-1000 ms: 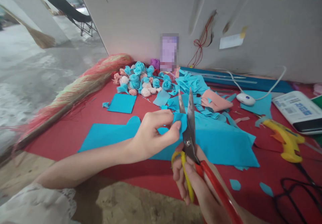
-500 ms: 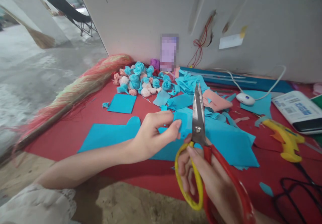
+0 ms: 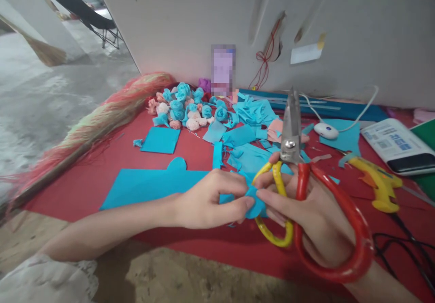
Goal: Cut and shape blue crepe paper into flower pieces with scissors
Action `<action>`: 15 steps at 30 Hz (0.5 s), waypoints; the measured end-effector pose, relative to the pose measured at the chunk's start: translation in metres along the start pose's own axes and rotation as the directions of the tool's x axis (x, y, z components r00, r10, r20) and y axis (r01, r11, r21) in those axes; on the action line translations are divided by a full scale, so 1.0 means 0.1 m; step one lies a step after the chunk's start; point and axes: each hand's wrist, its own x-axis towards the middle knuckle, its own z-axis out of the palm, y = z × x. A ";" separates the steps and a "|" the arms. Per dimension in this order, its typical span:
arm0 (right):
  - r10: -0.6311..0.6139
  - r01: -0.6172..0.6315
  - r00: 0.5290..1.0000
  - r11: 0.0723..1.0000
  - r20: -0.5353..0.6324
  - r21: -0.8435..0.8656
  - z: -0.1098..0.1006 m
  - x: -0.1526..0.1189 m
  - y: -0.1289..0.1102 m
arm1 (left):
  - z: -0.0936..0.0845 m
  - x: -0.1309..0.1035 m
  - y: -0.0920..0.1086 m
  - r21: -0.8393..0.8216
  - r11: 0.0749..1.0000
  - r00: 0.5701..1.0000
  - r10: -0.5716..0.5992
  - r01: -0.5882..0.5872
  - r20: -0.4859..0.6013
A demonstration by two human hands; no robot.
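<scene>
My left hand [image 3: 207, 201] pinches a small piece of blue crepe paper [image 3: 255, 207] between thumb and fingers. Close against it, my right hand [image 3: 317, 212] has its thumb and fingertips on the same piece. Hooked over that right hand are scissors [image 3: 291, 126], one handle yellow and one red, with the blades pointing up and lying together. Below and behind the hands lies a larger blue sheet [image 3: 142, 187], partly covered by my left arm. Blue scraps [image 3: 249, 155] are strewn just beyond the fingers.
Paper flowers [image 3: 183, 105] in blue, pink and white are heaped at the back. A folded blue square [image 3: 160, 140] lies in front of them. On the right are a yellow glue gun [image 3: 377, 183], a white cable device [image 3: 326, 130] and a white box [image 3: 397, 144]. A straw bundle [image 3: 112, 112] borders the left.
My right hand has come up to the blue paper piece and now touches it, turning the scissors rightward so the blades stand farther right. The scissor blades have come together. The view has shifted slightly.
</scene>
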 end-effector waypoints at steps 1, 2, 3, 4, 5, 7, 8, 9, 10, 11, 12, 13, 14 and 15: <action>0.013 -0.013 1.000 0.999 -0.004 0.035 0.00 -0.01 0.00 | 0.00 0.00 -0.02 -0.063 0.997 0.999 -0.037 0.037 0.001; 0.026 -0.025 1.000 0.997 -0.006 0.067 0.00 -0.02 0.01 | 0.01 0.01 -0.03 -0.159 0.984 0.996 -0.084 0.085 0.011; 0.034 -0.033 0.999 0.995 -0.008 0.089 0.00 -0.02 0.01 | 0.01 0.02 -0.05 -0.277 0.951 0.990 -0.133 0.138 0.036; 0.040 -0.039 0.999 0.994 -0.007 0.101 0.00 -0.02 0.00 | 0.02 0.03 -0.06 -0.400 0.896 0.981 -0.170 0.191 0.089; 0.038 -0.038 0.999 0.994 0.000 0.106 -0.01 -0.01 0.00 | 0.04 0.04 -0.07 -0.505 0.827 0.968 -0.189 0.247 0.165; 0.015 -0.021 0.999 0.993 0.049 0.118 -0.02 -0.01 -0.02 | 0.07 0.05 -0.07 -0.636 0.687 0.927 -0.158 0.351 0.341; -0.012 0.001 0.996 0.991 0.085 0.132 -0.02 -0.01 -0.03 | 0.09 0.05 -0.07 -0.671 0.626 0.902 -0.133 0.398 0.412; -0.046 0.026 0.990 0.989 0.131 0.146 -0.02 -0.01 -0.04 | 0.11 0.05 -0.06 -0.696 0.570 0.880 -0.109 0.436 0.462; -0.080 0.052 0.982 0.986 0.173 0.160 -0.02 -0.01 -0.04 | 0.12 0.04 -0.06 -0.720 0.519 0.867 -0.089 0.460 0.490; -0.110 0.077 0.973 0.983 0.202 0.168 -0.02 -0.01 -0.04 | 0.14 0.03 -0.07 -0.746 0.476 0.867 -0.075 0.466 0.493; -0.140 0.105 0.966 0.981 0.218 0.166 -0.02 -0.01 -0.04 | 0.15 0.02 -0.07 -0.774 0.441 0.876 -0.063 0.454 0.477; -0.166 0.135 0.962 0.979 0.217 0.153 -0.02 -0.01 -0.03 | 0.16 0.01 -0.08 -0.801 0.415 0.891 -0.062 0.433 0.449; -0.182 0.156 0.959 0.979 0.218 0.134 -0.03 0.00 -0.02 | 0.17 0.00 -0.09 -0.822 0.394 0.905 -0.067 0.410 0.420; -0.187 0.165 0.957 0.980 0.222 0.110 -0.04 0.00 0.00 | 0.17 -0.01 -0.10 -0.839 0.374 0.915 -0.077 0.394 0.396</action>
